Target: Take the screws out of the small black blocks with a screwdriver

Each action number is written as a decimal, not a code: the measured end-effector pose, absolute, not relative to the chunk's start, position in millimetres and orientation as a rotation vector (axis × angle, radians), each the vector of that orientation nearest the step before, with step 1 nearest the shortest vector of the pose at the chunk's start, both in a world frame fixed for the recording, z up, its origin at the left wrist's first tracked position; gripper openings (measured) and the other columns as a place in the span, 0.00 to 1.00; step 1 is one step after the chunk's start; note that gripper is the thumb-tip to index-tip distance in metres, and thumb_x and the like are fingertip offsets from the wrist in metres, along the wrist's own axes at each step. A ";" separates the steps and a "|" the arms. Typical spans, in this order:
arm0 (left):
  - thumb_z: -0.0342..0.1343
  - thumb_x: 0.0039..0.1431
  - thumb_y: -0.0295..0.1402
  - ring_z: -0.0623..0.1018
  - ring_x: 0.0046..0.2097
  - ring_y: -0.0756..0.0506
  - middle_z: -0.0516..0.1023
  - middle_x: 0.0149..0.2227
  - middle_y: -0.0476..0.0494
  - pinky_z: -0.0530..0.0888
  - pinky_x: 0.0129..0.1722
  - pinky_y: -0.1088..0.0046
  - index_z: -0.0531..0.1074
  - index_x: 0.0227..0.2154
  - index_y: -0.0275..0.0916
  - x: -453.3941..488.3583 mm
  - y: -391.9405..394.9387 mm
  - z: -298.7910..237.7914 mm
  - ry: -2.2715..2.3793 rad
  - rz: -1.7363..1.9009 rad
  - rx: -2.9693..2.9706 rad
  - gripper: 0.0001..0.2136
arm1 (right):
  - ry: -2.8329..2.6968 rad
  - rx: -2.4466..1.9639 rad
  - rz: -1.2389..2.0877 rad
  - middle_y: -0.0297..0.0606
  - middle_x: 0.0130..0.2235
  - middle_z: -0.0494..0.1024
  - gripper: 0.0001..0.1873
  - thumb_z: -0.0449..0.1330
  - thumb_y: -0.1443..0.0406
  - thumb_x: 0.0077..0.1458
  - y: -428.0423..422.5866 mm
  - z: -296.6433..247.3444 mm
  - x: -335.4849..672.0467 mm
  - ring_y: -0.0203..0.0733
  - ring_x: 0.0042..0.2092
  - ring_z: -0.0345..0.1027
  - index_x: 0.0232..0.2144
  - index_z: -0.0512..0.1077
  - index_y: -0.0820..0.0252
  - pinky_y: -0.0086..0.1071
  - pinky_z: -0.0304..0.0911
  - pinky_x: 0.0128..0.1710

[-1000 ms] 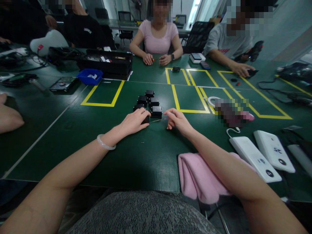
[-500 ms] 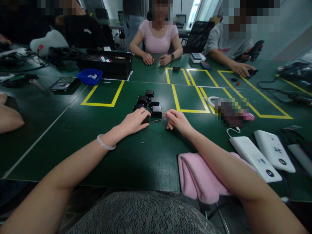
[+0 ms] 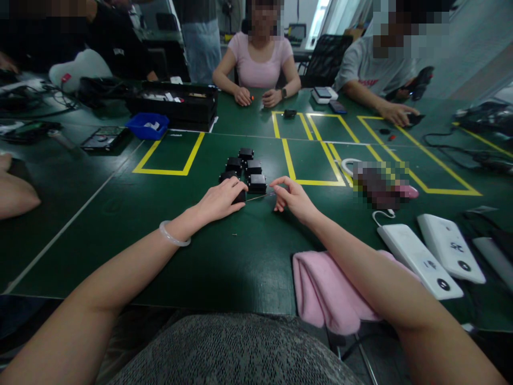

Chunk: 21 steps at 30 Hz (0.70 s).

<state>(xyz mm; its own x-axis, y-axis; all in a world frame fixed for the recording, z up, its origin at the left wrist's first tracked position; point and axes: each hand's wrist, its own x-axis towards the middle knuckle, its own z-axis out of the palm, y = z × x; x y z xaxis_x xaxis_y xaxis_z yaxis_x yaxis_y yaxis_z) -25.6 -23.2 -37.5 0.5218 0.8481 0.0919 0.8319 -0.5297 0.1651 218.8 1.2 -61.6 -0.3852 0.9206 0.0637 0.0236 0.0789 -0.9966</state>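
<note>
My left hand [image 3: 220, 200] is closed over a small black box [image 3: 241, 197] and presses it to the green table; most of the box is hidden beneath the fingers. Between the fingertips of my right hand [image 3: 293, 198] is a thin screwdriver [image 3: 259, 197], its shaft lying nearly level and its tip at the right side of the held box. Just beyond my hands stand several similar black boxes [image 3: 257, 183] in two short rows. A tiny screw-like piece [image 3: 234, 234] lies on the table nearer to me.
A folded pink cloth [image 3: 320, 289] lies under my right forearm, with two white power banks [image 3: 420, 262] to its right. Yellow tape [image 3: 316, 183] marks rectangles on the table. A blue tray [image 3: 147, 127] and a black bin [image 3: 176, 115] stand at far left. Other people sit around the table.
My hands, the held box and the screwdriver stay almost in place; the right fingers shift slightly. In the left background, a person in black has shifted.
</note>
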 end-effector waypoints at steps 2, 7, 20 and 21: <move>0.58 0.65 0.34 0.75 0.54 0.38 0.70 0.55 0.38 0.78 0.44 0.64 0.66 0.56 0.40 -25.4 -23.0 -37.4 1.470 0.242 2.650 0.18 | -1.545 -0.972 1.428 0.18 0.16 0.64 0.12 0.62 0.58 0.61 0.8 -60.9 219.1 0.31 0.18 0.61 0.41 0.66 0.56 0.29 0.70 0.25; 0.57 0.65 0.35 0.75 0.53 0.38 0.70 0.55 0.37 0.78 0.44 0.63 0.66 0.56 0.39 -25.8 -22.4 -38.0 1.456 0.247 2.651 0.18 | -1.528 -1.000 1.462 0.19 0.15 0.62 0.12 0.59 0.55 0.64 1.7 -60.9 219.2 0.31 0.17 0.60 0.37 0.67 0.57 0.29 0.69 0.25; 0.57 0.65 0.35 0.75 0.53 0.38 0.71 0.55 0.38 0.77 0.45 0.64 0.65 0.55 0.39 -26.4 -22.0 -39.0 1.451 0.257 2.666 0.17 | -1.521 -0.989 1.464 0.18 0.15 0.59 0.13 0.61 0.54 0.63 1.6 -62.4 219.2 0.31 0.17 0.59 0.37 0.67 0.58 0.29 0.69 0.25; 0.57 0.65 0.35 0.75 0.53 0.39 0.71 0.55 0.38 0.77 0.45 0.64 0.65 0.55 0.40 -26.6 -21.9 -39.4 1.450 0.263 2.668 0.17 | -1.524 -0.982 1.460 0.17 0.14 0.56 0.13 0.61 0.54 0.63 2.0 -62.9 219.1 0.31 0.16 0.58 0.37 0.67 0.58 0.29 0.69 0.25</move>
<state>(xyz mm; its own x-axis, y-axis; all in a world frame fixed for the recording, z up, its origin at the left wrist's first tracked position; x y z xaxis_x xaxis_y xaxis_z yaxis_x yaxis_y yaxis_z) -26.6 -21.9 -39.4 0.5331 0.8393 0.1064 0.8231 -0.5437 0.1640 219.1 2.0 -62.9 -0.3870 0.9216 0.0294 0.0101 0.0361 -0.9993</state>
